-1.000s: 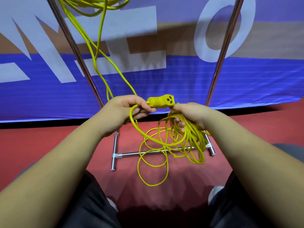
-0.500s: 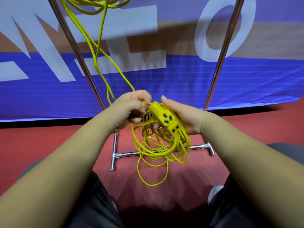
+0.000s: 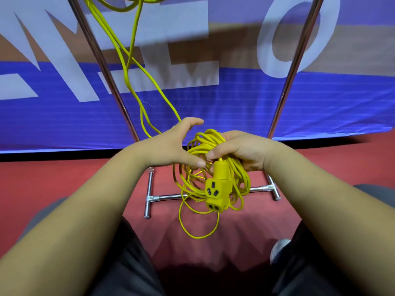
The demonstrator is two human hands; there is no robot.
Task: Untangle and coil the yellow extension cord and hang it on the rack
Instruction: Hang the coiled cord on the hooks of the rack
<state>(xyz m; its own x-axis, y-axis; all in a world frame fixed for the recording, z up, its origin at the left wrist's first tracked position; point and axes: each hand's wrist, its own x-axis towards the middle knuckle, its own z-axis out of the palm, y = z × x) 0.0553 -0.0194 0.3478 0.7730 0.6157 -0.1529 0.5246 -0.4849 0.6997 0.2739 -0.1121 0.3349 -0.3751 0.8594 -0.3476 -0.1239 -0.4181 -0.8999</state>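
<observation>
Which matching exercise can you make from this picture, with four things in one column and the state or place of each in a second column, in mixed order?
Things:
1. left hand
2. right hand
3. socket block
4. rack base bar

States or places:
A. lies on the red floor
B. grips the cord coil
C. open, fingers spread
D. hangs below the coil

Pairs: 1-C; 2-B; 3-D; 4-A

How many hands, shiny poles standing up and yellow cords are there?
Hands: 2, left hand and right hand
Shiny upright rack poles: 2, left pole and right pole
Yellow cord: 1
Total: 5
</observation>
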